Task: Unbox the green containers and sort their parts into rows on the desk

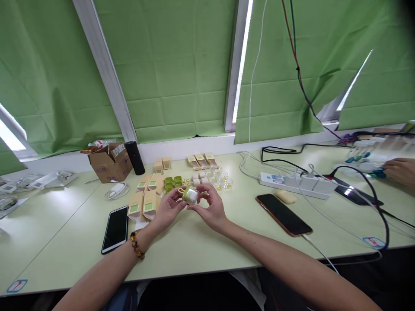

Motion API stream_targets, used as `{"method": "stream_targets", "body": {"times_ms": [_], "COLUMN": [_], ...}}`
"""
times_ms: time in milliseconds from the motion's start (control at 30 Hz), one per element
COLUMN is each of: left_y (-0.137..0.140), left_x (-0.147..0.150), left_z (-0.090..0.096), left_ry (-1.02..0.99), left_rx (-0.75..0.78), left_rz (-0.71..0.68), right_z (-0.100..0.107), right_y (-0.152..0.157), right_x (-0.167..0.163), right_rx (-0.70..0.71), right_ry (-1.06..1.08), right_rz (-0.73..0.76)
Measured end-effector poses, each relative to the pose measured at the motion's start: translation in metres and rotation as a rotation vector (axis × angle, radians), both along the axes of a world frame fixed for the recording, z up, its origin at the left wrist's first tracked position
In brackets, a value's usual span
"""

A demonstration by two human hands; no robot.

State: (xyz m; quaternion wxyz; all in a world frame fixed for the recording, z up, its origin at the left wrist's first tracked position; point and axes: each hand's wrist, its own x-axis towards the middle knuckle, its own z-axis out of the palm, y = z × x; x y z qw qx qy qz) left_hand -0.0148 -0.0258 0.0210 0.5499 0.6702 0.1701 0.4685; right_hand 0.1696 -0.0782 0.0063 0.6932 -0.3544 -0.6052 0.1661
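Note:
Between both hands, above the table, I hold a small clear container (191, 195) with a green end, a yellow loop and something white inside. My left hand (167, 210) grips it at the green end, fingers closed round it. At the clear end, my right hand (213, 208) has its thumb and fingers curled against the side. Just beyond are several green square cups (173, 182), small yellow pieces (186, 182), white blocks (200, 178) and clear cups (219, 178) with yellow bottoms. Kraft paper boxes (149, 204) with green labels stand beside my left hand.
A white-framed phone (116, 229) lies left, with a cardboard box (110, 162) and black cylinder (135, 157) behind. On the right are another phone (284, 214), a beige oval object (285, 196), a power strip (298, 184) and cables. Another person's hand (400, 172) reaches in far right.

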Motion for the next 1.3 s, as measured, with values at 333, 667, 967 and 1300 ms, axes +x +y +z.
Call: {"method": "stream_targets", "body": {"times_ms": [333, 667, 967, 1300], "left_y": [0.003, 0.006, 0.011, 0.011], "left_x": [-0.006, -0.004, -0.005, -0.007], "left_z": [0.013, 0.008, 0.006, 0.012], "left_ry": [0.005, 0.116, 0.02, -0.17], "left_rx": [0.141, 0.016, -0.134, -0.471], "left_rz": [0.234, 0.259, 0.332, 0.274], "right_z": [0.004, -0.002, -0.002, 0.01], "right_y": [0.005, 0.004, 0.007, 0.01], "right_x": [0.003, 0.004, 0.011, 0.014], "right_rx": [-0.442, -0.513, -0.435, -0.416], "right_ry": [0.344, 0.245, 0.012, 0.191], "right_rz": [0.639, 0.723, 0.466, 0.579]}}
